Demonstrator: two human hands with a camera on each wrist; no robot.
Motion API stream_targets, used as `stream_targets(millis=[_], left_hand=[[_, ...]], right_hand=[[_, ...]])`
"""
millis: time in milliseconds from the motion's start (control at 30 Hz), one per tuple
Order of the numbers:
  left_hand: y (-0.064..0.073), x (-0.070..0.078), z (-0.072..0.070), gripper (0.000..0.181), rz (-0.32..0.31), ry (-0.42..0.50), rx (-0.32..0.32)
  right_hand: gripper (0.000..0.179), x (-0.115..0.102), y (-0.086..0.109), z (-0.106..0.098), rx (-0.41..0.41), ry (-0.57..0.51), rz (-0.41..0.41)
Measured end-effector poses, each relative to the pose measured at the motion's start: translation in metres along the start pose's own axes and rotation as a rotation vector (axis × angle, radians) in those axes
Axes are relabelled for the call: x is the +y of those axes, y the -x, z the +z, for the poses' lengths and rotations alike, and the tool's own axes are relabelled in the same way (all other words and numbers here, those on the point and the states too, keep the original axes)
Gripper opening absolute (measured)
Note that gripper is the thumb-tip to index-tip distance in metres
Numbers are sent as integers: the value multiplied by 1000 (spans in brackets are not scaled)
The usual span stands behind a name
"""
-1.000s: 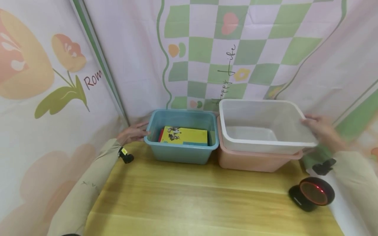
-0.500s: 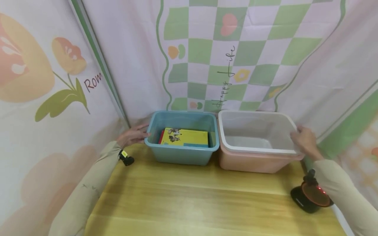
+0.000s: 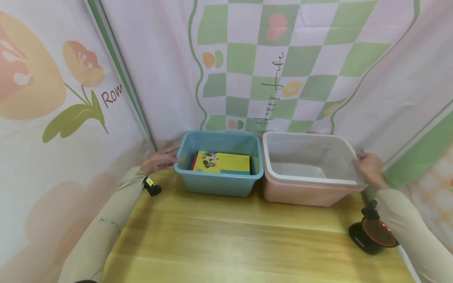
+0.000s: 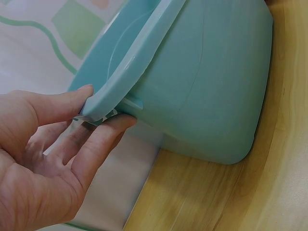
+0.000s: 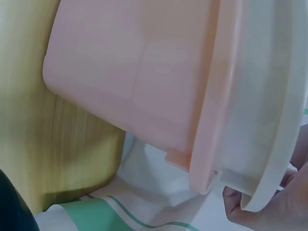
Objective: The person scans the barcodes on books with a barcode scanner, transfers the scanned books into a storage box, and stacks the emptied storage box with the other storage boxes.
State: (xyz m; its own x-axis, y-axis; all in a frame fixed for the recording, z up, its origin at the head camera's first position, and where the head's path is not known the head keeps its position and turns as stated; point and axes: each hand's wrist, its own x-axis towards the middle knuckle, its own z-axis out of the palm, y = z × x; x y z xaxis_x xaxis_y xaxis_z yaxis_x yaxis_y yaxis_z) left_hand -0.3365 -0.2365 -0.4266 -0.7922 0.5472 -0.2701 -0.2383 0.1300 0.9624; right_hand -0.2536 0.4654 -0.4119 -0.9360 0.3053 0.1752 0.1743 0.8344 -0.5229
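Note:
A blue plastic bin (image 3: 216, 184) stands on the left, holding a flat yellow book or box (image 3: 231, 161) with pictures of horses and something red beside it. My left hand (image 3: 159, 160) pinches the bin's left rim; in the left wrist view, the thumb lies over the blue rim (image 4: 130, 62) and the fingers are curled beneath it. On the right, a white bin (image 3: 308, 147) sits nested inside a pink bin (image 3: 301, 196). My right hand (image 3: 369, 168) grips the white bin's right end, with fingers hooked under the white rim (image 5: 284, 130) in the right wrist view.
Both stacks rest side by side at the back of a wooden table (image 3: 226, 239), against a patterned curtain (image 3: 240, 59). A black round-headed device (image 3: 371, 236) with a red light stands at the table's right edge, partly under my right forearm.
The white bin has gone down and left into the pink bin, moved by my right hand, and stayed there over the last half second. My left hand has kept its place on the blue bin.

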Motion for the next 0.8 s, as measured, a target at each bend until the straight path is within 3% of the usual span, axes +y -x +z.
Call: stream_targets(millis=[267, 800], left_hand=[[1, 3, 1, 74, -6, -22, 9], [-3, 0, 4, 74, -9, -150, 105]], right_hand=[[49, -2, 0, -8, -61, -13, 35], [45, 4, -2, -11, -45, -76, 36]])
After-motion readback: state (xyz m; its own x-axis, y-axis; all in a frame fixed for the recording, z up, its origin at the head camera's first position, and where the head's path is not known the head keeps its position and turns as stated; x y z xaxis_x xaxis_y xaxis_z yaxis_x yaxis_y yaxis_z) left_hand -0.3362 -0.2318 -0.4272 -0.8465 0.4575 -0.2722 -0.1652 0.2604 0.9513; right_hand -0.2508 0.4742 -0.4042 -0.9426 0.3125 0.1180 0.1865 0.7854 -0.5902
